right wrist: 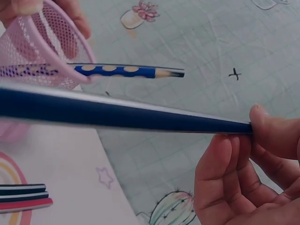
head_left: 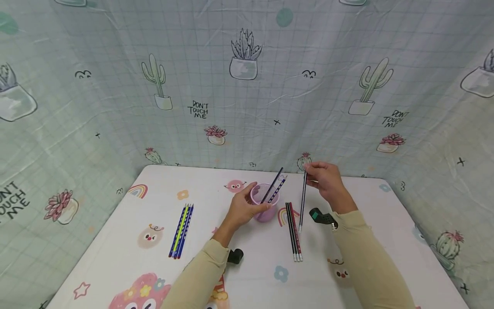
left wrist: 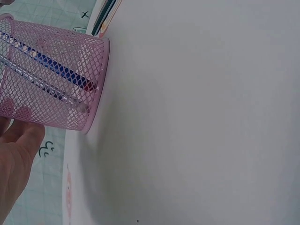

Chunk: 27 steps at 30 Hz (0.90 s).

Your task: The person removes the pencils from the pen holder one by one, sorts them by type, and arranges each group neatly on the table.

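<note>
A pink mesh pencil cup (head_left: 264,216) is held by my left hand (head_left: 244,209), with the thumb and fingers around its sides near the rim. Two pencils lean inside it: a dark one (head_left: 272,184) and a blue one with pale oval spots (right wrist: 117,71), sharpened tip upward. To the right of the cup, my right hand (head_left: 328,182) pinches a long dark blue pencil (head_left: 303,201) by its upper end between thumb and fingers. That pencil hangs almost upright, its silver-coloured end down. Whether the cup's base touches the table cannot be told.
Black and red pencils (head_left: 293,231) lie side by side between the hands. Left of them lies a row of blue spotted pencils with a yellow-green one (head_left: 180,231). The white patterned table (head_left: 127,240) ends at a fabric backdrop (head_left: 270,107) printed with cacti.
</note>
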Motion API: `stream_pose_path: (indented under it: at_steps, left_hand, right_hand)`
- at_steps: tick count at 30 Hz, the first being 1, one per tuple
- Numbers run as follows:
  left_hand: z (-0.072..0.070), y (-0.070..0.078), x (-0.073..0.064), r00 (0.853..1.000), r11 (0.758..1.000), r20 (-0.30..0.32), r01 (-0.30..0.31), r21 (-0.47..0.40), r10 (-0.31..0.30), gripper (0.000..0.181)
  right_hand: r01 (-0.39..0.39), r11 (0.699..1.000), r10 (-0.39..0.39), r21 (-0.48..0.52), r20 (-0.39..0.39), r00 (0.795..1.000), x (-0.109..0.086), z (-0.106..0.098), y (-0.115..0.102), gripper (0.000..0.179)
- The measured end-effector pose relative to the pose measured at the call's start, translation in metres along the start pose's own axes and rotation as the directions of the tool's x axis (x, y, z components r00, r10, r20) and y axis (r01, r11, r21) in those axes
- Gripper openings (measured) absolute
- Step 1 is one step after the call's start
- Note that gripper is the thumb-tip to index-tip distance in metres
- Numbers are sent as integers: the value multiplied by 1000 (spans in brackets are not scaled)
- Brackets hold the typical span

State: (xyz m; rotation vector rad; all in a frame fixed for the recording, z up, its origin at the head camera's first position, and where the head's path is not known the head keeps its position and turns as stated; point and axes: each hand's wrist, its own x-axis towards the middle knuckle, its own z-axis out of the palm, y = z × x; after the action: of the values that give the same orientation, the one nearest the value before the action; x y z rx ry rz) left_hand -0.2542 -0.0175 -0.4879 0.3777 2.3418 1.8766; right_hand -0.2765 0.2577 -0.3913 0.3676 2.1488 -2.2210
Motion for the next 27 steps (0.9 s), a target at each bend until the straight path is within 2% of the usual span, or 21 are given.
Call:
stream_pose_path:
  at_steps: [5, 12, 18, 24, 27]
  left_hand:
    - [0, -1, 1, 1000, 1000, 1, 0, 13, 0, 91]
    - [0, -1, 1, 1000, 1000, -4, 0, 8, 0, 89]
    - [0, -1, 1, 1000, 1000, -6, -7, 14, 7, 91]
    - [0, -1, 1, 1000, 1000, 4, -16, -15, 16, 93]
    - [0, -2, 1, 1000, 1000, 7, -15, -24, 15, 93]
  right_hand:
    - [-43, 996, 43, -79, 5, 999, 3, -1, 8, 36]
    - [-78, 988, 82, -131, 19, 997, 5, -2, 18, 33]
    - [-105, 985, 110, -134, 32, 993, 8, -3, 28, 37]
    - [-96, 981, 109, -169, 66, 992, 13, -5, 41, 25]
    - [-107, 976, 121, -192, 65, 990, 15, -5, 47, 32]
